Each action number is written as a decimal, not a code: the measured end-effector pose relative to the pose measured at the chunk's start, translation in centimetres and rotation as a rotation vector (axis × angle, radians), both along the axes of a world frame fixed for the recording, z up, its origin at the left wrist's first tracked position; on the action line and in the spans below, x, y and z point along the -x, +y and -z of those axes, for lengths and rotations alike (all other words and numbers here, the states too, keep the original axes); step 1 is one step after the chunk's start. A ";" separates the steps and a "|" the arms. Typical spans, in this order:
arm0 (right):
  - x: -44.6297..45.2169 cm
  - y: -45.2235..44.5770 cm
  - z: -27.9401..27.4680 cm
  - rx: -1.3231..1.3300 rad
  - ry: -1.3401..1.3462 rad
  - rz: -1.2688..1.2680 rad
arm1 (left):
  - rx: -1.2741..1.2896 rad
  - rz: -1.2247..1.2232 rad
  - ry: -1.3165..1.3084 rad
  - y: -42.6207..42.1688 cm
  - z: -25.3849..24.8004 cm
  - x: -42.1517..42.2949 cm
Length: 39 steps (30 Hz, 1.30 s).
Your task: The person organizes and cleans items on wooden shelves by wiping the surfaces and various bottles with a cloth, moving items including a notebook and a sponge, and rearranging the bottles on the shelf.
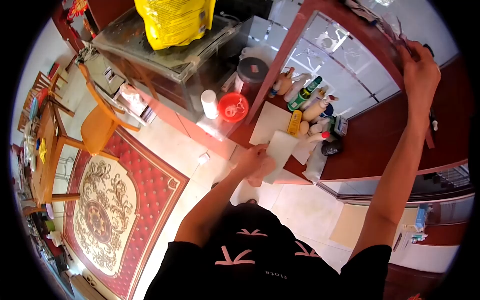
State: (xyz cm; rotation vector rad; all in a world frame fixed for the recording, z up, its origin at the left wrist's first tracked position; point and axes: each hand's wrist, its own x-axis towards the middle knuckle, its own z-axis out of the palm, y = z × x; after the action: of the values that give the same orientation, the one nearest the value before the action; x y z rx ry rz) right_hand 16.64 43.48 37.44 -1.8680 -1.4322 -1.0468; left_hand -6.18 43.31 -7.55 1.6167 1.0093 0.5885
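Note:
My left hand (252, 161) is closed on a white sheet (281, 152), paper or thin cloth, at the front edge of the dark red shelf (367, 147). A pinkish thin piece (262, 172) hangs just below those fingers. My right hand (421, 70) reaches up to the top of the red-framed cabinet. Its fingers are closed at some thin, see-through and dark items (392, 27) on the ledge; what they grip is too small to name. Between my hands on the shelf stand a green bottle (301, 97), a yellow bottle (295, 122) and several other bottles.
Left of the shelf is a glass-sided case (175, 75) bearing a yellow bag (175, 22). A red bowl (233, 107), a white cylinder (210, 104) and a dark-lidded jar (252, 70) stand beside it. A wooden chair (100, 131) sits by a patterned rug (145, 215).

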 end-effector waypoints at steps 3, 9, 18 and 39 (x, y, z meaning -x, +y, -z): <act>0.0 0.8 -0.7 0.158 -0.051 0.066 | 0.056 -0.013 0.027 -0.2 -0.3 -0.2; -1.3 1.0 0.1 0.235 0.162 -0.029 | -0.007 -0.045 0.055 -0.1 0.4 -1.1; 6.1 -5.4 15.9 0.166 0.303 -0.380 | 0.098 -0.035 0.222 0.9 2.3 -3.1; 7.1 -12.0 41.1 0.580 1.079 -0.723 | 0.304 0.130 0.019 -5.1 -4.7 6.7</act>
State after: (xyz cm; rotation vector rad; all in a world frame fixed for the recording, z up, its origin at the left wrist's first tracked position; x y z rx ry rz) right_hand 9.55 31.48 -3.67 -1.5489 -1.5073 0.7113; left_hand -12.88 38.22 -2.86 1.4066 0.9492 0.3149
